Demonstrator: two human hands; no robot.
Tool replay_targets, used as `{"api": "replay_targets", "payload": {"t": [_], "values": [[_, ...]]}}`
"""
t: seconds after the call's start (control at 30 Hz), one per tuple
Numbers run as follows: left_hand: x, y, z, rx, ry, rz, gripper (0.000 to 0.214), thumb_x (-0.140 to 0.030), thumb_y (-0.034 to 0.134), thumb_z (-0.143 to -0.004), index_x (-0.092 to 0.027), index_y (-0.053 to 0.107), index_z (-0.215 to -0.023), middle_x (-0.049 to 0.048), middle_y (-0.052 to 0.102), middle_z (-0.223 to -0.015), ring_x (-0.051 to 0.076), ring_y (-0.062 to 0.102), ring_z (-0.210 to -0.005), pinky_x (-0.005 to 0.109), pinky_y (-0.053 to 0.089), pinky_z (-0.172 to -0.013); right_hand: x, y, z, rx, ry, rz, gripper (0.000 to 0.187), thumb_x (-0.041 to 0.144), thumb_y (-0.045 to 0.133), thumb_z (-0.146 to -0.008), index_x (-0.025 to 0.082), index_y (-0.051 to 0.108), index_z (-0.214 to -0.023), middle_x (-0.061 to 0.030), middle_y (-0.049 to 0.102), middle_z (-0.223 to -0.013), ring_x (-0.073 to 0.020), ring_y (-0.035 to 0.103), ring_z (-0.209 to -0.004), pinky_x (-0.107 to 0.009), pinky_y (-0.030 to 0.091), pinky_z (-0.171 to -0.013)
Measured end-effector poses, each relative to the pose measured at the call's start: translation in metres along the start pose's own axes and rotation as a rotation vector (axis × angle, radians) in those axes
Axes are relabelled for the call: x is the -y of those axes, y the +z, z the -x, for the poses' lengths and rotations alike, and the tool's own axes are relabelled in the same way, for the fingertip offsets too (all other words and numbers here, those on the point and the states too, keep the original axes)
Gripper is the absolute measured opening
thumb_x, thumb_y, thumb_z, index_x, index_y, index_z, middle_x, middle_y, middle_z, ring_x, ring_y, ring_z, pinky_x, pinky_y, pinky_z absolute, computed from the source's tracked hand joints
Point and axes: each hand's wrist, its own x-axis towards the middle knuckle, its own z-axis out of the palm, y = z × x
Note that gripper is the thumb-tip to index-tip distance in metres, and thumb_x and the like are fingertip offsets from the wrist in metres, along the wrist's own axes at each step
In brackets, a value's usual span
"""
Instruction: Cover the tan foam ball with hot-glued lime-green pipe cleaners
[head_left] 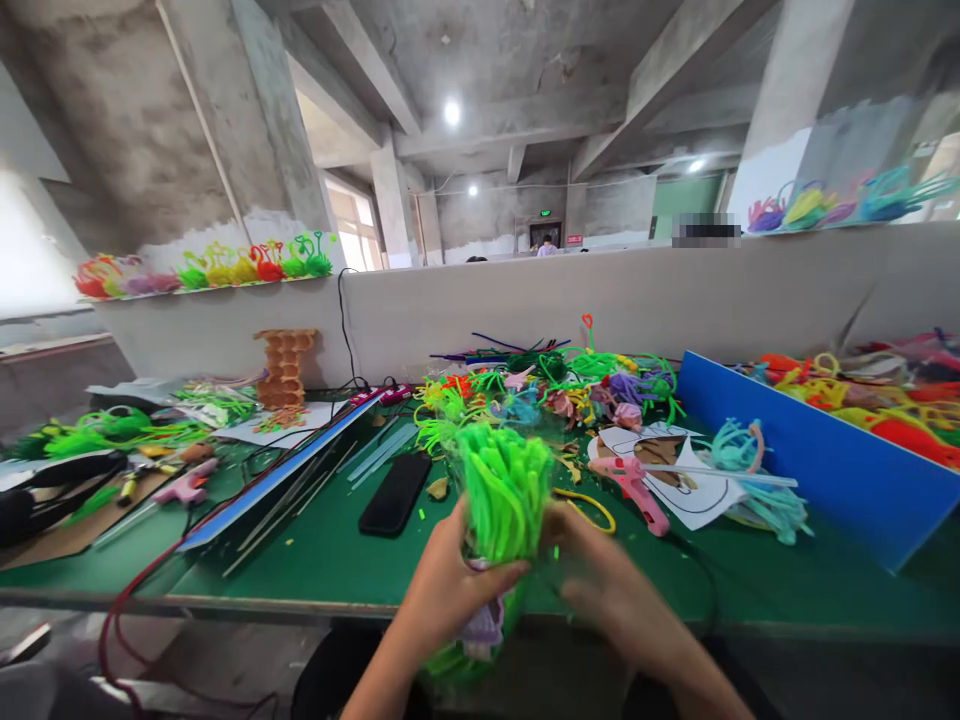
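A thick bundle of neon green pipe cleaners (504, 490) stands upright in a clear plastic wrap above the near edge of the green table (330, 560). My left hand (450, 585) is wrapped round its lower part from the left. My right hand (600, 580) is against the bundle's right side, blurred by motion, its fingers curled toward the wrap. A lilac fuzzy piece (484, 625) shows under my left fingers.
A black phone (395, 493) lies left of the bundle. A pink glue gun (634, 487) rests on white paper to the right, another glue gun (184, 487) far left. Coloured pipe cleaners (555, 385) are heaped behind. A blue board (810, 460) stands at the right.
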Motion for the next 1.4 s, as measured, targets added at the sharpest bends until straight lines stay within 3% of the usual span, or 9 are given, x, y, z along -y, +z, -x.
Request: {"api": "replay_targets", "payload": {"t": [0.07,0.13,0.27,0.5,0.67,0.83,1.03,1.17,1.4], "values": [[-0.004,-0.008,0.000,0.045,0.032,-0.163,0.043,-0.033,0.065,-0.067,-0.017,0.051,-0.104,0.0091,0.065,-0.103,0.026,0.059,-0.094,0.036,0.045,-0.084,0.013,-0.021,-0.012,-0.275,-0.050,-0.008,0.026,0.038,0.046,-0.087,0.025,0.051,-0.109,-0.0033,0.063,-0.087,-0.0146,0.062,-0.081,-0.027,0.052,-0.072],[-0.006,-0.011,-0.001,0.126,0.085,-0.281,0.037,-0.027,0.060,-0.071,-0.018,0.052,-0.105,0.0086,0.064,-0.105,0.024,0.058,-0.093,0.035,0.044,-0.084,0.030,-0.036,-0.024,-0.387,-0.191,0.095,0.015,0.025,0.048,-0.087,0.026,0.055,-0.100,-0.0017,0.062,-0.088,-0.0123,0.061,-0.085,-0.025,0.049,-0.077],[-0.005,-0.013,-0.001,0.236,0.147,-0.376,0.028,-0.019,0.054,-0.067,-0.016,0.057,-0.094,0.0043,0.064,-0.088,0.020,0.055,-0.078,0.030,0.044,-0.074,0.060,-0.050,-0.040,-0.113,-0.411,0.188,0.024,0.009,0.041,-0.088,0.022,0.060,-0.081,-0.0012,0.064,-0.084,-0.0097,0.060,-0.081,-0.022,0.048,-0.072],[-0.010,-0.030,-0.004,0.499,0.071,-0.375,0.031,-0.030,0.055,-0.064,-0.016,0.062,-0.091,-0.0001,0.060,-0.072,0.017,0.049,-0.068,0.025,0.041,-0.067,0.061,-0.071,-0.052,0.398,-0.299,0.104,0.026,0.008,0.043,-0.085,0.016,0.065,-0.075,-0.0007,0.063,-0.072,-0.0051,0.055,-0.058,-0.018,0.043,-0.055],[-0.010,-0.042,-0.015,0.562,0.059,-0.311,0.040,-0.050,0.049,-0.073,-0.016,0.061,-0.091,0.0007,0.060,-0.074,0.017,0.049,-0.070,0.025,0.042,-0.066,0.066,-0.077,-0.055,0.524,-0.154,0.167,0.022,0.026,0.061,-0.079,0.016,0.064,-0.099,0.0050,0.058,-0.056,-0.0052,0.051,-0.048,-0.015,0.038,-0.044],[-0.009,-0.047,-0.024,0.681,0.065,-0.399,0.041,-0.051,0.041,-0.080,-0.015,0.060,-0.085,-0.0006,0.055,-0.064,0.015,0.049,-0.061,0.023,0.039,-0.058,0.066,-0.072,-0.057,0.595,-0.041,0.291,0.026,0.024,0.052,-0.085,0.017,0.063,-0.108,0.0051,0.059,-0.053,-0.0051,0.052,-0.044,-0.015,0.033,-0.039],[-0.016,-0.044,-0.021,0.677,0.146,-0.546,0.044,-0.053,0.040,-0.082,-0.018,0.063,-0.095,-0.0003,0.057,-0.066,0.016,0.052,-0.065,0.022,0.039,-0.060,0.057,-0.065,-0.054,0.605,-0.326,0.562,0.019,0.023,0.052,-0.086,0.018,0.069,-0.087,-0.0006,0.071,-0.073,-0.0094,0.062,-0.059,-0.020,0.039,-0.052],[-0.021,-0.042,-0.017,0.673,0.148,-0.632,0.048,-0.055,0.039,-0.082,-0.016,0.063,-0.096,0.0016,0.058,-0.066,0.017,0.054,-0.064,0.023,0.039,-0.058,0.059,-0.062,-0.051,0.572,-0.498,0.909,0.018,0.024,0.053,-0.086,0.017,0.067,-0.077,-0.0003,0.065,-0.064,-0.0122,0.057,-0.053,-0.026,0.030,-0.047],[-0.030,-0.040,-0.016,0.657,0.156,-0.683,0.040,-0.050,0.043,-0.082,-0.018,0.063,-0.096,-0.0006,0.058,-0.060,0.015,0.054,-0.056,0.021,0.035,-0.050,0.062,-0.058,-0.051,0.679,-0.441,0.981,0.009,0.026,0.061,-0.079,0.018,0.064,-0.075,0.0016,0.060,-0.066,-0.0110,0.053,-0.058,-0.026,0.022,-0.046]]}}
